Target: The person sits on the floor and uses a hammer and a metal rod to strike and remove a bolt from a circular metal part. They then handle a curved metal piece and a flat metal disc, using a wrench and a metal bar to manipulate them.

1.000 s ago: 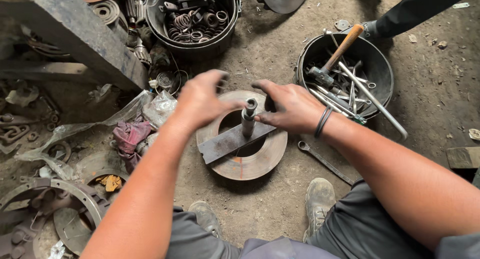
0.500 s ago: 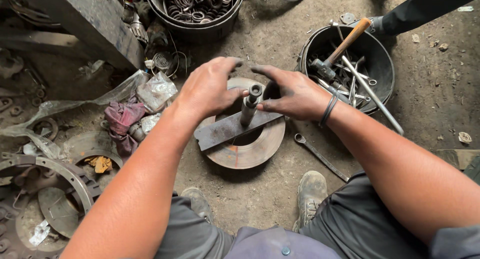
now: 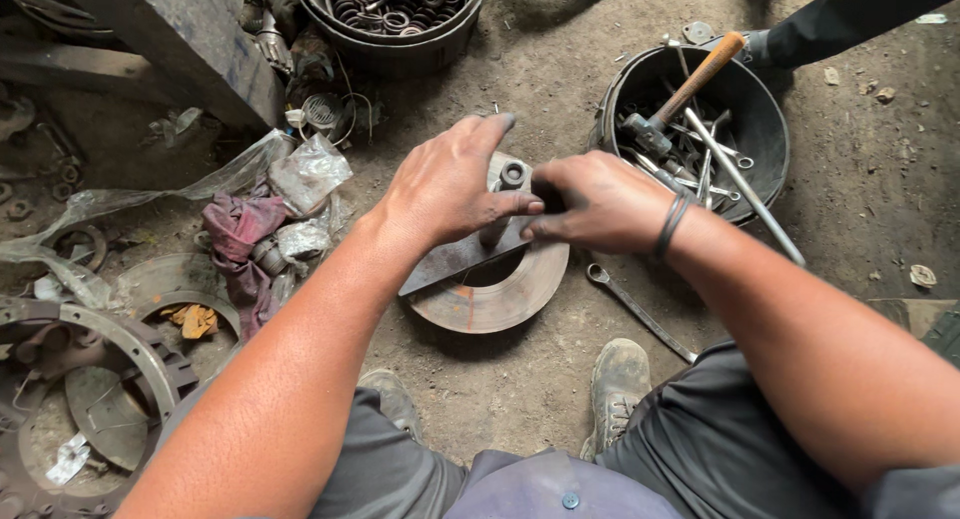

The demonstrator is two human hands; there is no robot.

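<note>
- The left hand (image 3: 450, 194) lies palm-down over the upright bolt (image 3: 511, 176), fingers spread and loose, thumb pressed along the flat steel bar (image 3: 455, 262).
- The right hand (image 3: 600, 201) meets it from the other side, fingers curled toward the bolt; whether they actually pinch it I cannot tell.
- The bar sits across a rusty metal disc (image 3: 500, 294) lying flat on the dirt floor (image 3: 520, 379), between the person's shoes.
- Just beside the right forearm, a black bucket (image 3: 765, 114) holds a wooden-handled hammer (image 3: 690, 84) and long metal rods and tools.
- A second black tub (image 3: 400, 39), near the top, is filled with coil springs and rings.
- A spanner (image 3: 640, 314) lies on the floor near the disc.
</note>
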